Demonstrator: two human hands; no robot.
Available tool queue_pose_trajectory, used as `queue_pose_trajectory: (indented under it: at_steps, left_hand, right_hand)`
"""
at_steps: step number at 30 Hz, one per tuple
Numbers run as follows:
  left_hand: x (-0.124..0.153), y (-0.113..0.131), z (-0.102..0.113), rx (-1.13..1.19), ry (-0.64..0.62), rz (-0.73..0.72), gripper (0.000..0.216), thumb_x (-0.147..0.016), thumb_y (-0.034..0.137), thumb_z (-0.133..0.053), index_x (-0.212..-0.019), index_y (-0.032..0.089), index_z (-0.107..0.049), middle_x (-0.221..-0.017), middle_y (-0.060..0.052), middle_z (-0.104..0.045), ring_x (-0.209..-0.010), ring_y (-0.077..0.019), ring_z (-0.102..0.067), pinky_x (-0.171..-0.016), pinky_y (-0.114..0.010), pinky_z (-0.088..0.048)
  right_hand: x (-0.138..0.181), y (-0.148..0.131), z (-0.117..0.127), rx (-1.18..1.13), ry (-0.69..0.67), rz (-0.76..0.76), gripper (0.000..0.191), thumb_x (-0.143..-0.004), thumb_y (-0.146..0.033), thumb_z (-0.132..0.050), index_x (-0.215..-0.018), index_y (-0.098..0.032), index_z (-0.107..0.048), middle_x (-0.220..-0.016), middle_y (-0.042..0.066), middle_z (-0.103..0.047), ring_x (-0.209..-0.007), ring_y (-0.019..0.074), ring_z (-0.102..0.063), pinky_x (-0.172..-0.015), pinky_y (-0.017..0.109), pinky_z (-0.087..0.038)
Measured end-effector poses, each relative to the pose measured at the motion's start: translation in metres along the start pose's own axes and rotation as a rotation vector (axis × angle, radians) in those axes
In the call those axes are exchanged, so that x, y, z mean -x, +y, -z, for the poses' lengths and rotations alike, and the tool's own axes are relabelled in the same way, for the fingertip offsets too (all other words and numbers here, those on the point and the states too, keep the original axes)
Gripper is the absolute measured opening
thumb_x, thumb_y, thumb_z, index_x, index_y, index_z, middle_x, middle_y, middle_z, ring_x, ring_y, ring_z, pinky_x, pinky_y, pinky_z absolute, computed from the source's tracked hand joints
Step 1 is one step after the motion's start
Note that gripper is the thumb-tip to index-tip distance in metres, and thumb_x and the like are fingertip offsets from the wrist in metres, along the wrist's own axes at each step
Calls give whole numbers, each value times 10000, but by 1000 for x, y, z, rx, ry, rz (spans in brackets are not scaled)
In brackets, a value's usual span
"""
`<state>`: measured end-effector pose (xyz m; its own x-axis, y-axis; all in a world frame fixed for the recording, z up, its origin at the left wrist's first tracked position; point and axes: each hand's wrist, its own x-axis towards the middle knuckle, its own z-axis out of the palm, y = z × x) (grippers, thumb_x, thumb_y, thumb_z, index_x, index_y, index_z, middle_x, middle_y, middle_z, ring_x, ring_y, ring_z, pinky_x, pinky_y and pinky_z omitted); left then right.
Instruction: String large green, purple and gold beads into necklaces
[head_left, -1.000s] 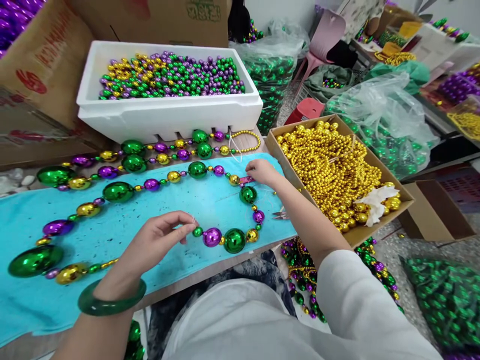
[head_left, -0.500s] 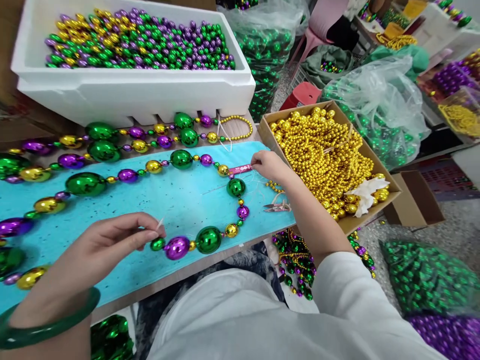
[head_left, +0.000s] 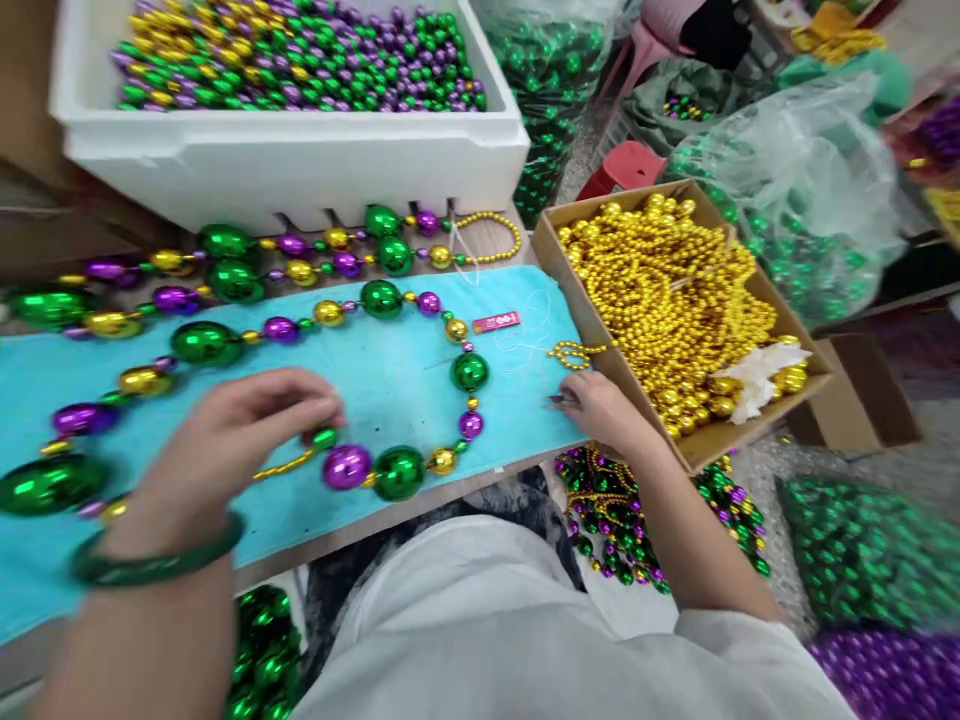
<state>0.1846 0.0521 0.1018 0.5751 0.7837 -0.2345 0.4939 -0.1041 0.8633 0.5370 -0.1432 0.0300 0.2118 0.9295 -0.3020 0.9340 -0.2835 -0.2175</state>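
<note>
Strand of shiny green, purple and gold beads [head_left: 400, 473], looped on turquoise cloth [head_left: 375, 400] that probably checks rolling.
Left to right: left hand [head_left: 226, 440], fingers pinched together on the strand's end beside a small green bead [head_left: 325, 438], presumably keeping beads threaded; small metal snips [head_left: 555, 402], blades leftward; right hand [head_left: 609, 410], fingers curled over them, firmness of hold cannot be told.
</note>
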Motion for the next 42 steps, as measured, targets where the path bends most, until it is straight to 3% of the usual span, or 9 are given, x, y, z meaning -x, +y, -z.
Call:
queue_pose_trajectory:
  at_steps: [3, 6, 8, 12, 15, 18, 22, 25, 42]
  left_hand:
    - [-16, 10, -22, 168, -77, 43, 209, -742, 362, -682, -741, 159, -636, -631, -19, -670, -549, -112, -563, -494, -215, -442]
    - [-24, 7, -29, 234, -141, 50, 218, -737, 366, -681, -754, 156, -626, -637, -25, -672, -535, -106, -561, -474, -207, -425]
    - [-24, 5, -32, 267, -182, 40, 212, -743, 363, -677, -759, 159, -622, -638, -20, -669, -552, -106, -573, -477, -200, -427]
    - [-19, 5, -39, 340, -213, 13, 194, -772, 345, -665, -767, 159, -611, -628, -8, -659, -561, -96, -574, -483, -186, -426]
    - [-16, 3, -42, 408, -199, -7, 178, -807, 332, -646, -785, 161, -603, -630, 1, -653, -556, -85, -565, -488, -181, -431]
    - [-13, -1, -44, 466, -171, -33, 170, -821, 330, -639, -799, 165, -603, -655, 2, -649, -565, -86, -565, -477, -179, -437]
    - [-10, -6, -45, 516, -114, -56, 166, -812, 327, -649, -790, 168, -610, -652, 12, -606, -559, -86, -547, -445, -177, -435]
    - [-8, -7, -46, 539, -91, -63, 162, -805, 325, -657, -786, 171, -613, -651, 21, -568, -546, -79, -526, -433, -172, -432]
    - [-8, -6, -46, 460, -98, -36, 182, -784, 355, -642, -759, 176, -619, -687, 16, -538, -528, -66, -449, -448, -181, -400]
  right_hand:
    - [11, 8, -11, -123, 129, 34, 41, -823, -189, -558, -806, -174, -592, -880, 101, -628, -894, 250, -583, -811, 375, -457]
    - [14, 3, -12, -494, 288, 44, 80, -894, -279, -527, -881, -199, -528, -938, 86, -647, -857, 209, -623, -755, 338, -496]
    - [13, -15, -9, -756, 317, 87, 111, -929, -322, -501, -919, -214, -478, -880, 54, -654, -759, 169, -630, -668, 297, -500]
    - [-1, -76, -5, -1002, 252, 320, 117, -936, -335, -509, -952, -224, -475, -696, -27, -569, -555, 106, -519, -538, 241, -428]
    - [-17, -117, -5, -1033, 137, 418, 190, -902, -343, -569, -1038, -212, -552, -798, 6, -625, -641, 119, -558, -592, 251, -451]
    - [-29, -140, -6, -1154, -55, 447, 281, -890, -424, -578, -1043, -194, -629, -937, 56, -691, -822, 171, -631, -721, 292, -499]
    - [-39, -149, -8, -1320, -190, 328, 404, -834, -558, -604, -936, -180, -705, -891, 67, -720, -791, 180, -641, -723, 307, -515]
    - [-44, -152, -10, -1332, -241, 278, 414, -782, -558, -662, -923, -175, -732, -901, 70, -734, -811, 194, -652, -733, 315, -518]
    - [-57, -166, -13, -1387, -266, 328, 303, -733, -454, -739, -809, -163, -773, -775, 41, -720, -689, 152, -606, -670, 282, -489]
